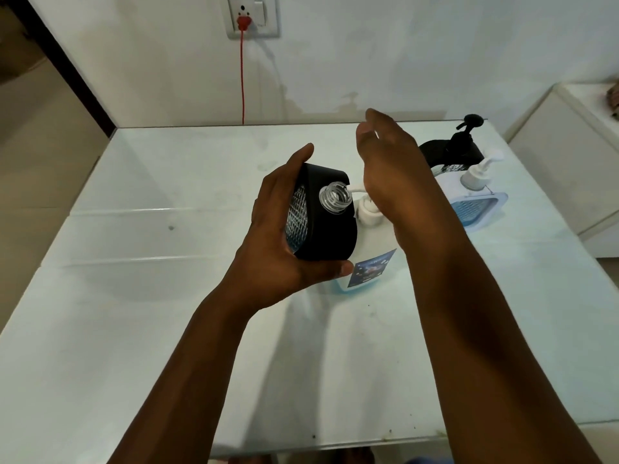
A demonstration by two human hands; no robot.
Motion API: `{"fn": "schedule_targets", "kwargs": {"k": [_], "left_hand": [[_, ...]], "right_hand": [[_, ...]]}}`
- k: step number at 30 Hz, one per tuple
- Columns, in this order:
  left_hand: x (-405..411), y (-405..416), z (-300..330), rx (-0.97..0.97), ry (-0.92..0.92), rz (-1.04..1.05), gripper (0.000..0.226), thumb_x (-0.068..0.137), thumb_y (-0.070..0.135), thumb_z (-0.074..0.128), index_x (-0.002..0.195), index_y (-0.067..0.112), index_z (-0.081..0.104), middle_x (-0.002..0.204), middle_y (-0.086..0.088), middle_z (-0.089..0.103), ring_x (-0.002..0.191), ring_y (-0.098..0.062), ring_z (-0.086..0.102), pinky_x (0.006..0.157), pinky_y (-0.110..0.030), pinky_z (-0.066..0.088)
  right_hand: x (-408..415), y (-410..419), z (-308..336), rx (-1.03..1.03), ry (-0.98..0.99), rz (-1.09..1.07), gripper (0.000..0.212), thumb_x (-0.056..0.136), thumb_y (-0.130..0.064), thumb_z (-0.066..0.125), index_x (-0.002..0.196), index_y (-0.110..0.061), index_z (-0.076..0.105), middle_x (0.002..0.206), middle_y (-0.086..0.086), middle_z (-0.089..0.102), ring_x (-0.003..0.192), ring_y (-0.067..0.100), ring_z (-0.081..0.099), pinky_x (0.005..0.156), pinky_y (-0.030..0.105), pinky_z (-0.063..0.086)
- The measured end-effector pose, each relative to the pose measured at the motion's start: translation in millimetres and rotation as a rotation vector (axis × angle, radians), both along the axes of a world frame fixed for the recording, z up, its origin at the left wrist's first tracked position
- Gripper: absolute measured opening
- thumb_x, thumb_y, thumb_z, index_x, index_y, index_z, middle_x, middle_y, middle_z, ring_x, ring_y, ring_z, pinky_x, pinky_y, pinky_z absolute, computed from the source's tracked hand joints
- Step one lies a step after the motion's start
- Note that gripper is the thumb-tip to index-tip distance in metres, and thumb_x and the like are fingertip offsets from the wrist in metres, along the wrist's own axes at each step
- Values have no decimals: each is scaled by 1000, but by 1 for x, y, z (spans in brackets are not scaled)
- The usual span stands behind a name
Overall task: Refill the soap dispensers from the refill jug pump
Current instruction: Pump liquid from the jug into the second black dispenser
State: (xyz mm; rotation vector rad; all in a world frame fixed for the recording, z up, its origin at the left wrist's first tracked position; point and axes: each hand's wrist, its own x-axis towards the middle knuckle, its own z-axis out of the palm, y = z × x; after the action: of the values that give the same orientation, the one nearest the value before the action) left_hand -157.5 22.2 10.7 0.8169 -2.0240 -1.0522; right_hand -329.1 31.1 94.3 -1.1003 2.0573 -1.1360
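From the head camera, the left hand (pixel 284 236) grips a black soap dispenser (pixel 321 222) lifted off the white table (pixel 134 329) and tilted, its pump removed so that the clear threaded neck (pixel 336 198) points up and toward 1 o'clock. The fingers wrap over the dispenser's far edge at about 11 o'clock, with one fingertip showing at the top, while the thumb (pixel 330 269) lies along the lower edge at 6 o'clock; the body with its clear diamond-patterned window sits in the palm between them. Just at 3 o'clock of the open neck stands the refill jug (pixel 365 266), white with blue liquid low down and a dark label, resting on the table; the dispenser hides part of its left side. The jug's white pump head (pixel 368 211) is beside the neck, its spout reaching toward the neck's rim, though whether they touch cannot be told. The right hand (pixel 392 169) is over the pump with the heel of the palm down on or just above the pump top; its fingers are loose and slightly curved, rising toward 12 o'clock and holding nothing. At 2 o'clock from the jug, farther back on the table, stand a black dispenser with its pump on (pixel 459 145) and just in front of it a white dispenser with a blue window (pixel 475 199). On the wall at 12 o'clock a red plug (pixel 244 22) sits in a socket, and its red cord hangs down behind the table.
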Motion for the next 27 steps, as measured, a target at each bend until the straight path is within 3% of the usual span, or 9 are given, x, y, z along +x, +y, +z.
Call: {"fn": "schedule_targets", "kwargs": {"k": [6,16,21,27], "left_hand": [[0,-1,0,-10,-8,2,134,59,45,101,168,38,24,161,21,36,151,-5,40,115,-56,53],[2,-1,1,-6,-7,-6,134,58,47,100,167,43,23,161,23,35,154,-10,39,116,-56,51],[1,0,2,-4,-5,3,134,58,41,102,166,44,24,159,24,36,152,-9,41,116,-54,52],[-1,-1,0,-3,-10,-5,135,58,42,102,167,43,23,161,21,35,153,-12,40,117,-55,51]], "right_hand": [[3,0,-8,28,76,-33,48,103,-33,32,150,-46,30,158,-11,31,145,19,31,118,53,23],[-1,0,-2,26,28,-24,51,101,-53,30,151,-44,25,160,-8,28,147,22,26,118,55,21],[-2,0,0,27,-37,4,49,106,-38,31,154,-43,20,161,-10,26,142,20,36,116,40,30],[6,0,-11,18,8,-37,47,106,-35,31,152,-43,25,158,-11,33,142,19,36,117,46,29]]}}
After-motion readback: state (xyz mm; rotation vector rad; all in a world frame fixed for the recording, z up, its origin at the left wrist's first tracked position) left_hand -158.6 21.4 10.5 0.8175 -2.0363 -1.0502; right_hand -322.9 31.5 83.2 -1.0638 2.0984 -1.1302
